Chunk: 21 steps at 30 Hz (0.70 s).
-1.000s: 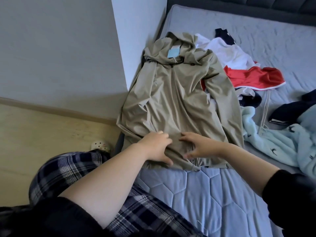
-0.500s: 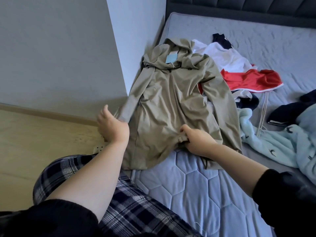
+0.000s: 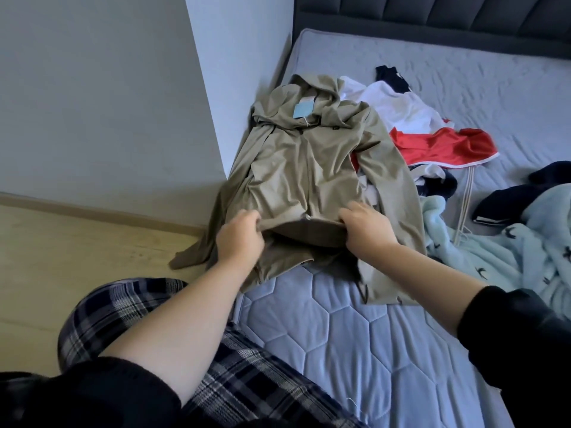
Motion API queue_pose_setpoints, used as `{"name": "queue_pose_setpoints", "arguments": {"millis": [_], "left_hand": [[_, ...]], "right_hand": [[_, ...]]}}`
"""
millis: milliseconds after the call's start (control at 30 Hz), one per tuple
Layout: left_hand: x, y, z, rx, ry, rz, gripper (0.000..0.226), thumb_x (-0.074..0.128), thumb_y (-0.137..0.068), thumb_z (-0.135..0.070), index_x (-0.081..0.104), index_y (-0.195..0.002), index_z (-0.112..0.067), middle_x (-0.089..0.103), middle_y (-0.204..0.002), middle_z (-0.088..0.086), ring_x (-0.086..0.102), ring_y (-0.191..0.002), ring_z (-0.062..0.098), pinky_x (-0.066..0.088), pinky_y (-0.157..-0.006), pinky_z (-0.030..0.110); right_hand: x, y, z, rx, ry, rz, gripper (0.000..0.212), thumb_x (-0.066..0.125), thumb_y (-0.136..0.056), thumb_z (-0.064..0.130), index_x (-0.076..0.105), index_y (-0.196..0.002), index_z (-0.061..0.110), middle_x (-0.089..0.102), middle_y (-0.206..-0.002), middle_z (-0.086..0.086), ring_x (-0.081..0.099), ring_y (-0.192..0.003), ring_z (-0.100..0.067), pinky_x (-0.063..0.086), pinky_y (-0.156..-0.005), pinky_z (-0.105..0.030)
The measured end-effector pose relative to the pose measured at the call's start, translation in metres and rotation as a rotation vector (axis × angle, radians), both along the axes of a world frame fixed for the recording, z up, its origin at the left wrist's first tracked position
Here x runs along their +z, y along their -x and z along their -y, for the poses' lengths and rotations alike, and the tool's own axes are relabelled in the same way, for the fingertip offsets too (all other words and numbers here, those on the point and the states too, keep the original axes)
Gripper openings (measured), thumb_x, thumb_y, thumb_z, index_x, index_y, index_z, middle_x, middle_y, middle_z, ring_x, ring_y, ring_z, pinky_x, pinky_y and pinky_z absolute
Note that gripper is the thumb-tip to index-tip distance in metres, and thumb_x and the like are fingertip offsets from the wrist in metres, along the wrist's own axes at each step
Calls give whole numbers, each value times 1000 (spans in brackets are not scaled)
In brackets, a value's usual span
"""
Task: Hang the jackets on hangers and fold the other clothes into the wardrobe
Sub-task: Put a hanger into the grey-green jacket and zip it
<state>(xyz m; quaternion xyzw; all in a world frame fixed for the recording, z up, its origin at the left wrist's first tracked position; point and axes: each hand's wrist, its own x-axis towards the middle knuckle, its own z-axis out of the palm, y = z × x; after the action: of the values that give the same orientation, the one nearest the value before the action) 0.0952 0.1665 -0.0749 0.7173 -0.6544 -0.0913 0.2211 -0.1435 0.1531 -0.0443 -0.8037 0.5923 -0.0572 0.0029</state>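
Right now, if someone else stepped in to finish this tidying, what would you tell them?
Left hand and right hand each grip the bottom hem of the khaki jacket, raised off the bed; one sleeve hangs over the bed's edge.
Nothing in view is hung or folded.
Left: hang the jacket, then fold the red-and-white top, pale blue fleece and dark garments heaped beside it.
No wardrobe in view.

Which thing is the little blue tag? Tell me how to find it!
Look at the grey bed, at its wall-side edge where the khaki jacket lies spread out. Up at its hood sits the tag: a small pale-blue square, the only blue on the khaki cloth.
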Motion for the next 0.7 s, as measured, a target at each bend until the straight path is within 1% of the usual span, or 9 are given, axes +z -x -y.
{"name": "queue_pose_setpoints", "arguments": {"millis": [100, 200, 267, 333, 400, 500, 567, 633, 700], "left_hand": [[1, -13, 2, 141, 53, -96, 11, 54, -86, -8, 61, -93, -12, 64, -94, 10, 59, -85, 39, 35, -61, 34], [-4, -17, -2, 261, -32, -80, 12, 52, -89, -13, 51, -77, -10, 60, -80, 15, 56, -80, 41, 32, -59, 35], [-5, -19, -3, 259, -62, -95, 21, 52, -89, -16, 45, -69, -10, 53, -73, 12, 55, -79, 41, 31, -58, 34], [-3, -20, -4, 138, -134, -153, 26, 60, -87, -29, 49, -72, -10, 54, -71, 6, 55, -77, 37, 34, -58, 34], [-1, -23, -8, -72, -257, -102, 31, 72, -78, -43, 58, -83, -16, 61, -78, 2, 58, -79, 29, 44, -63, 35], [-10, -30, -13, -156, -343, 130, 36, 72, -78, -26, 61, -113, -27, 67, -106, 3, 62, -98, 29, 52, -80, 39], [-10, -33, -13, 78, -307, 51, 34, 63, -82, -15, 62, -116, -21, 65, -110, 8, 61, -102, 34, 52, -81, 39], [-4, -42, -13, 406, -279, -71, 22, 59, -88, -21, 65, -108, -13, 64, -107, 15, 60, -101, 39, 50, -81, 41], [-1, -56, -11, 653, -322, -297, 32, 52, -93, -26, 62, -114, -4, 62, -115, 21, 58, -108, 42, 49, -91, 49]], "right_hand": [[-9, 22, -1, -167, 35, -110, 26, 59, -71, -2, 57, -96, 1, 53, -102, -19, 52, -94, -39, 41, -67, -42], [-11, 31, 2, -536, -222, 45, 23, 53, -85, 17, 53, -105, 4, 58, -102, -14, 60, -97, -37, 44, -69, -37], [-13, 30, 5, -670, -500, 402, 22, 43, -90, 12, 58, -96, -3, 65, -92, -23, 66, -90, -40, 52, -71, -40], [-21, 28, 11, -802, -629, 922, 29, 38, -94, 4, 59, -110, -8, 63, -110, -29, 64, -96, -39, 52, -84, -44], [-26, 26, 14, -923, -625, 1422, 34, 36, -95, 3, 57, -121, -4, 61, -122, -24, 62, -99, -34, 50, -89, -45], [-15, 27, 18, -959, -689, 1742, 31, 36, -97, 7, 63, -111, 1, 67, -105, -17, 67, -87, -30, 58, -71, -42], [-5, 27, 22, -874, -762, 1843, 27, 40, -98, 13, 64, -108, 3, 66, -103, -13, 66, -87, -27, 59, -68, -42], [-2, 30, 29, -820, -770, 1931, 31, 46, -97, 23, 63, -117, 7, 66, -114, -11, 62, -103, -27, 55, -84, -45], [-1, 35, 37, -846, -681, 1958, 37, 49, -94, 33, 63, -122, 13, 66, -120, -11, 62, -111, -29, 52, -91, -47]]}}
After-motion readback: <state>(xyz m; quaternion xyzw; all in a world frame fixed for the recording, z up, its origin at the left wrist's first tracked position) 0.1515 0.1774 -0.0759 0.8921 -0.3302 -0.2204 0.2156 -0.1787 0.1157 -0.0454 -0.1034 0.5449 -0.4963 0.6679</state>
